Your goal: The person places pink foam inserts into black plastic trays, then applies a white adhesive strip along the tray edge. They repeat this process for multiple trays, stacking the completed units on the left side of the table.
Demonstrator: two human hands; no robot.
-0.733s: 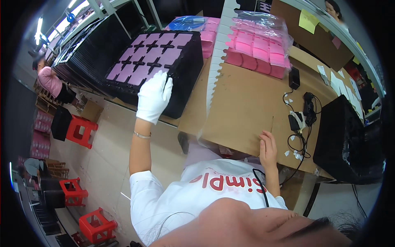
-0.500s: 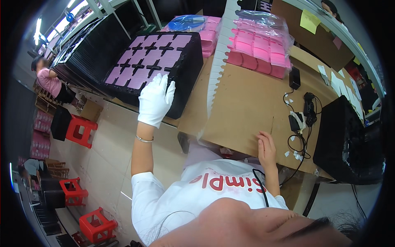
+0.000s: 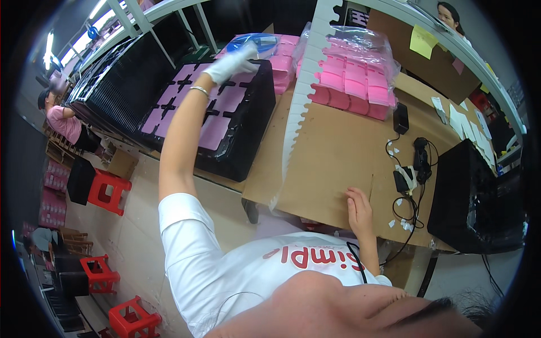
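Note:
My left hand (image 3: 228, 65), in a white glove, reaches over the far part of a black tray stack (image 3: 248, 141). Its fingers are stretched out toward a clear bag with something blue inside (image 3: 264, 40), which lies on pink moulded trays (image 3: 284, 62). Whether the fingertips touch the bag I cannot tell. Pink-purple pads (image 3: 213, 130) fill the top tray's compartments, divided by black cross-shaped pieces; my forearm hides some of them. My bare right hand (image 3: 360, 214) rests at the near edge of the cardboard-covered table (image 3: 332, 152), fingers loosely extended, holding nothing.
A tall stack of black trays (image 3: 121, 84) stands at left. Pink trays under clear plastic (image 3: 355, 79) sit behind a notched white strip (image 3: 293, 121). At right are a black adapter (image 3: 400, 118), cables, paper scraps and a black box (image 3: 462, 191). Red stools (image 3: 107, 191) stand on the floor.
My left hand has moved from the near edge of the padded tray to its far side, toward the blue-filled bag. My right hand has hardly moved.

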